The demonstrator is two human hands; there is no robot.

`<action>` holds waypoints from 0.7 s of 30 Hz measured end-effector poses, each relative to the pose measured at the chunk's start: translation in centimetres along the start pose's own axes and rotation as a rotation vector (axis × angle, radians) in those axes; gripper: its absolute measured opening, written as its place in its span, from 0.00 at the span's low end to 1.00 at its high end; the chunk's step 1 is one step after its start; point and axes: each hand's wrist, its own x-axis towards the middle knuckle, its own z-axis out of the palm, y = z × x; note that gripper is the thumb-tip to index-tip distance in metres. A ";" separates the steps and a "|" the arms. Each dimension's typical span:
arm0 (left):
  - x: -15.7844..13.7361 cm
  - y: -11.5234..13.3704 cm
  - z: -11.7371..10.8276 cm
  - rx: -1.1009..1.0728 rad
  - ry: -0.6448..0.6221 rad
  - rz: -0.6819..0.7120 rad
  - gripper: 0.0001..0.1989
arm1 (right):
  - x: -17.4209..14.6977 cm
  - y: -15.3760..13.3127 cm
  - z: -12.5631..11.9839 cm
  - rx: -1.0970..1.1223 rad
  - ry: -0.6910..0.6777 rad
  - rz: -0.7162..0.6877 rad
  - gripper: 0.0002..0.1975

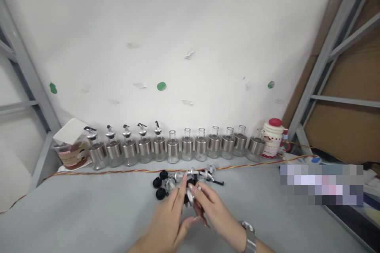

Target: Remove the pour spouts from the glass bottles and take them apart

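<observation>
A pile of loose pourer parts [170, 184], black caps and silver collars mixed, lies on the grey bench [97, 205], and serves as the mark for everything else. At the near edge of the pile, the right hand [215, 207] grasps a silver-and-black pourer piece [190, 195] between thumb and fingers. The left hand [168, 219] is just beside that piece, its index finger stretched toward the pile and its thumb spread apart; whether its fingers grip anything, I cannot tell. A metal-banded wristwatch [249, 236] circles the right wrist.

Immediately beyond the pile, a twisted red-and-yellow cord [118, 171] runs across the bench. Farther behind the pile stands a row of glass bottles with steel sleeves: five bottles fitted with pourers [130, 148] toward the left of it, seven open-necked bottles [201, 142] behind it and to its right. Well left of the pile sits a clear plastic tub [71, 156] with a white square lid [70, 129] tilted on top; well right of it, a cream jar with a red lid [272, 140].
</observation>
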 end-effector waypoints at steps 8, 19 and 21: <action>0.7 0.1 0.0 0.416 0.009 0.022 0.07 | 0.5 0.8 -0.4 -0.180 0.060 -0.049 0.20; 1.4 0.2 -0.5 0.408 -0.087 -0.042 0.07 | 1.2 1.2 -1.2 -0.283 0.016 -0.128 0.20; 1.5 0.0 -0.4 0.409 -0.052 -0.009 0.06 | 1.0 0.6 -1.4 -0.300 -0.017 -0.139 0.19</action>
